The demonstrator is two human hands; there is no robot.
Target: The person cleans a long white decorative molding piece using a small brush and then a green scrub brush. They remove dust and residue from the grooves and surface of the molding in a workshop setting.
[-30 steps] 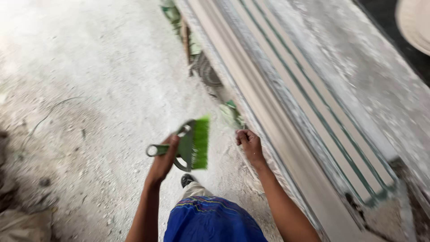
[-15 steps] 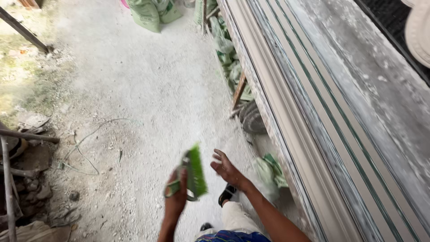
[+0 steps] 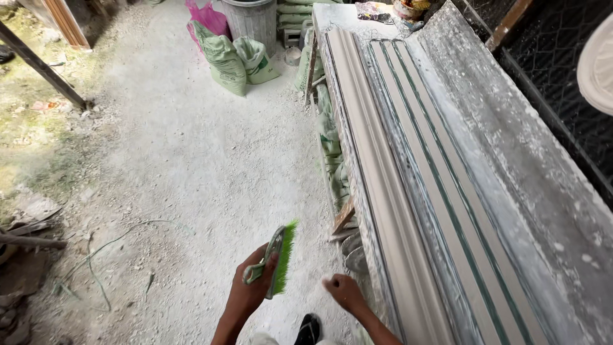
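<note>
Gripping a small hand brush with bright green bristles (image 3: 281, 255), my left hand (image 3: 252, 291) is closed round its handle at the near centre of the view, bristles standing upright and pointing far, clear of the ground, so the brush looks carried rather than pressed to any surface. My right hand (image 3: 343, 292) sits just to the right of it, empty, fingers loosely curled and slightly blurred, near the near edge of the long pale moulded plaster strips (image 3: 408, 211) that run from near right to far along the dusty workbench (image 3: 543, 191). Under the bench's left edge I see stacked sacks and wooden props (image 3: 343, 217), which crowd the space beside my legs. Far ahead stand green and white filled sacks (image 3: 233, 57), a pink bag (image 3: 207, 19) and a grey ribbed bin (image 3: 254, 19), well apart from my hands. On the left, a dark slanting pole (image 3: 41, 67) and loose wire (image 3: 108, 246) lie on the white powdery floor (image 3: 191, 160)
</note>
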